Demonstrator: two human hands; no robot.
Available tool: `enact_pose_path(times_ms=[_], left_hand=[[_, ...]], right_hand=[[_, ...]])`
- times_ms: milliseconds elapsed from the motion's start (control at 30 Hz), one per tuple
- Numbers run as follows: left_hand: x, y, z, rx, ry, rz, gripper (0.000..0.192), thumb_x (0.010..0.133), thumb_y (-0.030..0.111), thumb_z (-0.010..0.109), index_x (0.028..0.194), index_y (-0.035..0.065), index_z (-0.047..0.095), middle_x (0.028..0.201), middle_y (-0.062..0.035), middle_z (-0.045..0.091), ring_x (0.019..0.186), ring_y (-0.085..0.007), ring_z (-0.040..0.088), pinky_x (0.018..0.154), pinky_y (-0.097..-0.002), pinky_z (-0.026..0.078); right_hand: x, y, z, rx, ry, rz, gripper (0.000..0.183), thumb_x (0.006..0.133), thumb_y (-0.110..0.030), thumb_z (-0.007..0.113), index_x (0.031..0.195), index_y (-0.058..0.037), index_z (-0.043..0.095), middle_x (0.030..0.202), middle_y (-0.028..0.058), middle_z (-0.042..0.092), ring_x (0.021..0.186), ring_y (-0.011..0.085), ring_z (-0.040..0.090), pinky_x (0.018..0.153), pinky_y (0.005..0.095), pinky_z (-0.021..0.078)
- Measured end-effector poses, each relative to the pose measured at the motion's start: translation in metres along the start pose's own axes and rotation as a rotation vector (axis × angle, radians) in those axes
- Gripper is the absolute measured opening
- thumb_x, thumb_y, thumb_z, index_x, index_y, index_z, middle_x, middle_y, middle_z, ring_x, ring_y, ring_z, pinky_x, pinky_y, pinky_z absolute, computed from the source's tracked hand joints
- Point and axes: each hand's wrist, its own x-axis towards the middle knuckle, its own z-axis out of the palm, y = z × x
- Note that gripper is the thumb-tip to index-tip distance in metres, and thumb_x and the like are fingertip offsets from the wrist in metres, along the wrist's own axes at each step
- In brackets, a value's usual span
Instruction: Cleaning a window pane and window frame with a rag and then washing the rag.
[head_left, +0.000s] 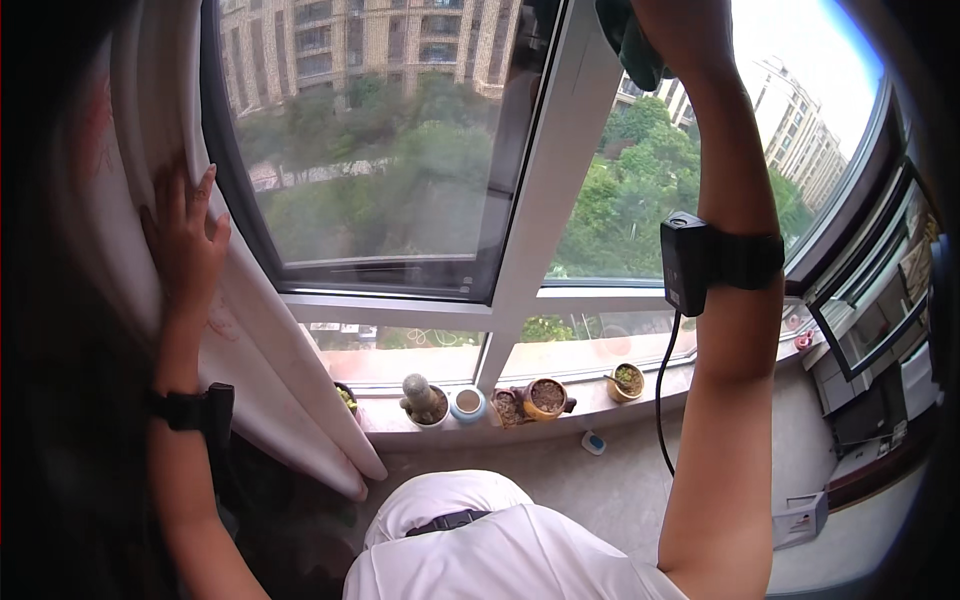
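My left hand (187, 232) rests flat with fingers apart against a pale curtain (255, 322) bunched at the left. At the top right, my right hand (686, 34) is raised to the window and grips a dark green cloth (637, 56); the picture's upper edge cuts off part of both. The cloth lies by the white window frame (555, 142) and the right-hand glass pane (622, 210). A dark-framed screened sash (375, 172) fills the window's left part, between the curtain and the frame's upright.
Along the sill (465, 427) stand a potted cactus (424, 397), a light blue pot (469, 405), a brown and yellow planter (545, 397) and a small yellow pot (625, 381). A blue-and-white object (593, 442) lies on the floor. A cable (660, 405) hangs from my right forearm's black device (684, 262).
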Motion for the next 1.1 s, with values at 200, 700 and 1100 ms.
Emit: enact_pose_path(times_ms=[200, 700, 1100], left_hand=[[-0.040, 0.055, -0.022, -0.060, -0.229, 0.125, 0.061, 0.074, 0.018, 0.074, 0.133, 0.0218, 0.058, 0.154, -0.0040, 0.035, 0.144, -0.0280, 0.029, 0.110, -0.0608, 0.027], [-0.119, 0.172, 0.035, -0.264, -0.634, 0.322, 0.069, 0.077, 0.031, 0.074, 0.138, 0.0106, 0.051, 0.150, -0.0084, 0.040, 0.146, -0.0260, 0.026, 0.120, -0.0491, 0.012], [-0.142, 0.218, 0.059, -0.306, -0.834, 0.122, 0.053, 0.072, 0.022, 0.079, 0.117, 0.0023, 0.059, 0.117, -0.0171, 0.059, 0.114, -0.0337, 0.055, 0.102, -0.0421, 0.040]], right_hand=[[-0.159, 0.090, 0.079, -0.410, 0.208, -0.214, 0.046, 0.073, -0.020, 0.073, 0.119, -0.0157, 0.063, 0.129, 0.0122, 0.050, 0.118, 0.0345, 0.049, 0.096, 0.0463, 0.0390], [-0.492, 0.105, 0.119, -0.166, -0.615, -0.007, 0.037, 0.079, -0.012, 0.064, 0.115, -0.0144, 0.062, 0.126, 0.0104, 0.052, 0.118, 0.0311, 0.049, 0.092, 0.0468, 0.0412], [-0.502, 0.173, 0.122, -0.424, -0.618, 0.150, 0.037, 0.087, -0.013, 0.054, 0.124, -0.0195, 0.056, 0.129, 0.0047, 0.053, 0.123, 0.0286, 0.048, 0.097, 0.0503, 0.0398]])
